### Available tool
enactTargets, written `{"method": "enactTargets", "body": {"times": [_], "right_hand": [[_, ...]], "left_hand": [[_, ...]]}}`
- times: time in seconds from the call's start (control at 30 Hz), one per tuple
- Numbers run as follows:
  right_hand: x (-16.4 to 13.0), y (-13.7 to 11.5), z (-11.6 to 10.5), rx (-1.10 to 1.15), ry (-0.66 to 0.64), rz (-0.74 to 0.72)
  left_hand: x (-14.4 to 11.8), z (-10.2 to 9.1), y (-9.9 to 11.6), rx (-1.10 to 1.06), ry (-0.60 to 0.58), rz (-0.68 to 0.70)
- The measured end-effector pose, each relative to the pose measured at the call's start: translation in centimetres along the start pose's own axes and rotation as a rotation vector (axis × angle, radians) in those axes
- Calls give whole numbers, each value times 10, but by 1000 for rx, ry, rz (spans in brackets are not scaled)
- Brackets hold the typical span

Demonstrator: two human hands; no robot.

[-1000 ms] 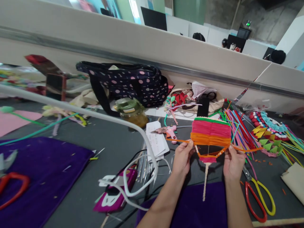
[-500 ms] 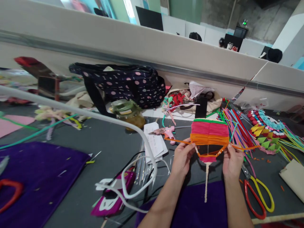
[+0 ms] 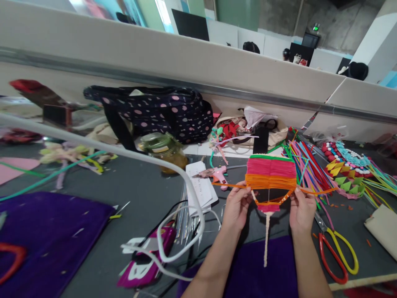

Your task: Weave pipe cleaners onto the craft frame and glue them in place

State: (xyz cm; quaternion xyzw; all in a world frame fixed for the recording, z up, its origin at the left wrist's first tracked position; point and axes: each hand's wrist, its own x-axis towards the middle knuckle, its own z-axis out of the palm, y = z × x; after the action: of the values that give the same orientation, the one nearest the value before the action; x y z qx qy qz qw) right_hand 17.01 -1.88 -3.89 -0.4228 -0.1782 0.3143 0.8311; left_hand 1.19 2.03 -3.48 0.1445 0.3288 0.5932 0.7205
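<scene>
Our left hand [image 3: 237,207] and right hand [image 3: 303,209] pinch orange pipe cleaner [image 3: 319,191] at either side of the striped panel [image 3: 271,168], held up between them over the desk [image 3: 149,182]; we judge this is row-by-row wrapping, and the next turn calls for even tension

Forming a striped craft piece [image 3: 271,167], being held nearly upright between left hand [image 3: 237,207] and right hand [image 3: 303,210]. Showing green along the top, broad pink beneath, then orange. Narrowing below, past an open gap flanked by orange-and-cream wrapped struts [image 3: 285,198], to a small pink base [image 3: 269,208]. Extending orange strips [image 3: 225,185] sideways and a pale, rope-like stem [image 3: 266,242] straight downward.
</scene>
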Motion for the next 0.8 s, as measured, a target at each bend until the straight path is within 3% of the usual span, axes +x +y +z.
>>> {"method": "enactTargets", "body": {"times": [0.27, 0.43, 0.8], "right_hand": [[0, 0, 0, 9, -1, 18], [4, 2, -2, 79, -28, 103], [5, 4, -3, 127, -22, 142]], "left_hand": [[0, -1, -1, -40, -40, 5], [0, -1, -2, -51, -77, 7], [-7, 2, 4, -80, -141, -99]]}}
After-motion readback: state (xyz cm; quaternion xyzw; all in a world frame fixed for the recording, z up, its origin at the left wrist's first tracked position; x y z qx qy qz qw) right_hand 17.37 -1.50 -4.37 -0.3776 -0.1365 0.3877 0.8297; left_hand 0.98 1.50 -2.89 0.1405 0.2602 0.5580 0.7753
